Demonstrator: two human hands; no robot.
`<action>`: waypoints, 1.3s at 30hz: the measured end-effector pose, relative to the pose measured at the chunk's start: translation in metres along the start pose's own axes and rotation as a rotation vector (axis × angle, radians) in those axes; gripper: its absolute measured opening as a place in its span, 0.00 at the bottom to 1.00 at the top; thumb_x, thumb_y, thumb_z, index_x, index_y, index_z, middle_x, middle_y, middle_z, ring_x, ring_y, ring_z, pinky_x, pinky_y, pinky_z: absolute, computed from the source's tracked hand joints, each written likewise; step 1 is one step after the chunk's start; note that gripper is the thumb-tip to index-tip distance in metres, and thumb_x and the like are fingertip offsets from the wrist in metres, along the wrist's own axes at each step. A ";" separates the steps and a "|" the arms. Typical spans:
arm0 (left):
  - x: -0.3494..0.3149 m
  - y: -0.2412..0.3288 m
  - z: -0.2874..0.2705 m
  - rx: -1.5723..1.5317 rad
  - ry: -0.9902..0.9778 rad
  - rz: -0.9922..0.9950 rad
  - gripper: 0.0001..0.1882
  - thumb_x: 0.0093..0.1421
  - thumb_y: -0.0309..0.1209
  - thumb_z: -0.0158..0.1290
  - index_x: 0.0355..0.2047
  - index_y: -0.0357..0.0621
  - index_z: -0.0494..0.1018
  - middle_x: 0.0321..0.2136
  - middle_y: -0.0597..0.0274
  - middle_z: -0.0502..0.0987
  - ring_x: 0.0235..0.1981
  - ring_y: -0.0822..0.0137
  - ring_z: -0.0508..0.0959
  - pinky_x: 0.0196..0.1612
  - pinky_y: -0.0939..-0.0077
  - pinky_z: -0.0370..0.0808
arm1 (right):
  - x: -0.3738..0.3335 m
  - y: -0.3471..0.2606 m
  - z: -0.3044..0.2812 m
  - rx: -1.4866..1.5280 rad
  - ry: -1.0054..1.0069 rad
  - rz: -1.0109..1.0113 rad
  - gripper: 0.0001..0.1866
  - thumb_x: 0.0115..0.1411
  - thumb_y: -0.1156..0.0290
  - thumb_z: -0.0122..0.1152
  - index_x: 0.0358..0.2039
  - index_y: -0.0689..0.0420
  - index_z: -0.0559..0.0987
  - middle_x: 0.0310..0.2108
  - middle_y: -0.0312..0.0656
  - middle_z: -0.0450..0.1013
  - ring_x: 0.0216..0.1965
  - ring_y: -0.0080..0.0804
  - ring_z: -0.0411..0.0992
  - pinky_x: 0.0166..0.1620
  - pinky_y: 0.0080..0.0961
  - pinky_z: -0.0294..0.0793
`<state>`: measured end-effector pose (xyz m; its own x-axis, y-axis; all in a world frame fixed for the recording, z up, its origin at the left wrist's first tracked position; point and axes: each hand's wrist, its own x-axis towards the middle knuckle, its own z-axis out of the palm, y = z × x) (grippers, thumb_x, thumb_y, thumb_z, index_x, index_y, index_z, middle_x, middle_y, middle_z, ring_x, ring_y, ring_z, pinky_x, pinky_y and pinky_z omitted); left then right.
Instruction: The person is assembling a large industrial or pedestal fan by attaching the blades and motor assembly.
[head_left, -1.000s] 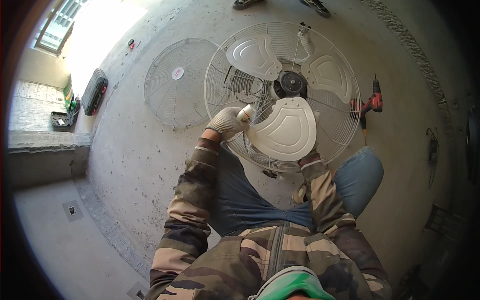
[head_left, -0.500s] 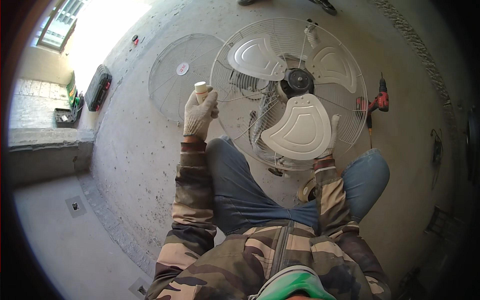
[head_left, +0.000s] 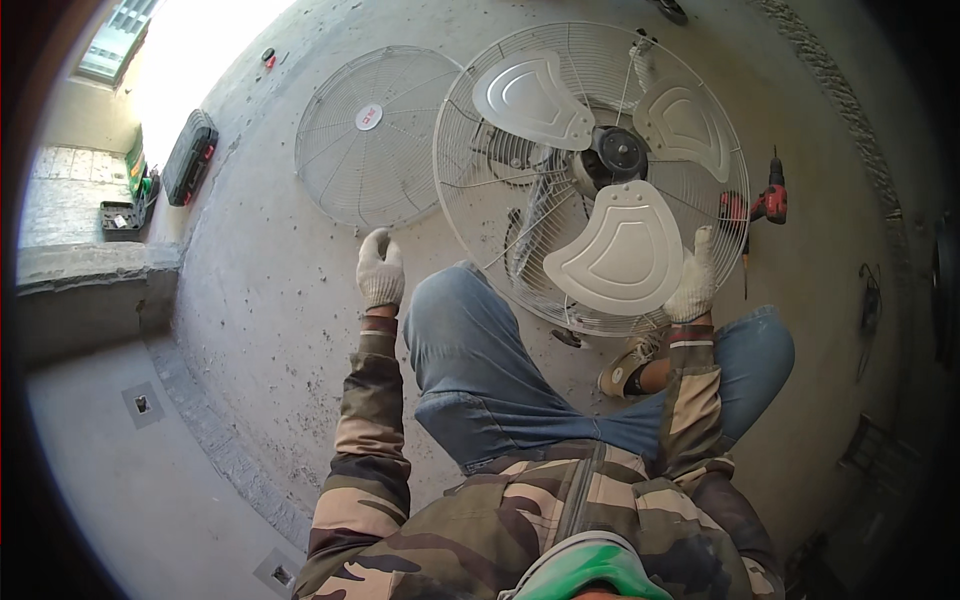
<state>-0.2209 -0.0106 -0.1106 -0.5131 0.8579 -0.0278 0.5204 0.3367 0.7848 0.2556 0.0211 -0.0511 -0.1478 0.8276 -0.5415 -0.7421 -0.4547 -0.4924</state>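
My left hand (head_left: 380,270), in a pale knitted glove, hovers over the floor just below the round wire grille (head_left: 330,180). Its fingers are curled, and anything inside them is hidden. In a matching glove, my right hand (head_left: 692,285) rests at the near right rim of a large fan, beside the lowest blade; the fingers that show are stretched out. The fan lies with its wire guard (head_left: 462,240) open upward. Three silvery metal blades (head_left: 615,250) surround its dark hub (head_left: 614,156). The white-capped bottle is out of sight.
A red and black cordless drill (head_left: 770,200) lies right of the fan. Far left are a black tool case (head_left: 190,160) and an open box (head_left: 122,220). A small red and black item (head_left: 268,57) lies near the bright opening. My bent legs are close to the guard.
My left hand has lowered and turned, and the small white-capped bottle it held upright no longer shows. My right hand stays by the fan's rim. The whole view has shifted slightly.
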 end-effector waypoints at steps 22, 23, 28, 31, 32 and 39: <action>-0.053 0.194 0.163 -0.158 -0.980 0.216 0.20 0.66 0.35 0.55 0.54 0.35 0.76 0.43 0.53 0.83 0.44 0.65 0.80 0.51 0.71 0.75 | 0.045 -0.048 -0.001 -0.034 -0.242 0.114 0.43 0.69 0.36 0.46 0.63 0.67 0.68 0.59 0.57 0.71 0.58 0.49 0.72 0.61 0.42 0.73; -0.053 0.192 0.162 -0.150 -0.935 0.192 0.20 0.66 0.35 0.55 0.54 0.35 0.76 0.43 0.53 0.83 0.45 0.64 0.80 0.51 0.71 0.75 | 0.055 -0.048 0.006 -0.062 -0.152 0.115 0.42 0.68 0.37 0.47 0.61 0.67 0.71 0.56 0.58 0.74 0.56 0.49 0.75 0.58 0.41 0.76; -0.046 0.186 0.154 -0.151 -0.927 0.151 0.19 0.67 0.36 0.54 0.53 0.36 0.77 0.42 0.54 0.83 0.42 0.66 0.80 0.49 0.72 0.76 | 0.029 -0.079 0.011 -0.945 -0.168 0.454 0.30 0.67 0.49 0.58 0.53 0.68 0.76 0.46 0.53 0.80 0.44 0.43 0.81 0.46 0.33 0.83; -0.049 0.189 0.156 -0.203 -0.974 0.074 0.19 0.67 0.36 0.54 0.52 0.36 0.77 0.40 0.55 0.83 0.40 0.69 0.80 0.47 0.73 0.76 | 0.007 -0.134 0.011 -1.304 0.174 0.482 0.26 0.67 0.55 0.59 0.51 0.68 0.77 0.42 0.53 0.81 0.43 0.43 0.82 0.44 0.34 0.83; -0.053 0.190 0.157 -0.226 -0.969 0.086 0.19 0.67 0.36 0.55 0.52 0.36 0.77 0.40 0.55 0.83 0.39 0.70 0.80 0.46 0.73 0.76 | 0.005 -0.140 0.021 -1.377 0.388 0.354 0.25 0.67 0.56 0.58 0.50 0.68 0.78 0.41 0.53 0.81 0.43 0.45 0.82 0.43 0.35 0.83; -0.040 0.189 0.151 -0.118 -0.998 0.657 0.25 0.68 0.39 0.51 0.59 0.33 0.70 0.46 0.53 0.81 0.45 0.60 0.81 0.51 0.69 0.76 | -0.030 -0.017 0.092 -2.582 0.013 -0.684 0.38 0.65 0.43 0.56 0.69 0.51 0.65 0.69 0.50 0.60 0.73 0.46 0.52 0.74 0.43 0.48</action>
<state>0.0013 0.0774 -0.0543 0.6090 0.7927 -0.0276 0.3922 -0.2707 0.8791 0.2118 0.0346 0.0360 -0.3416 0.9350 -0.0954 0.9335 0.3493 0.0806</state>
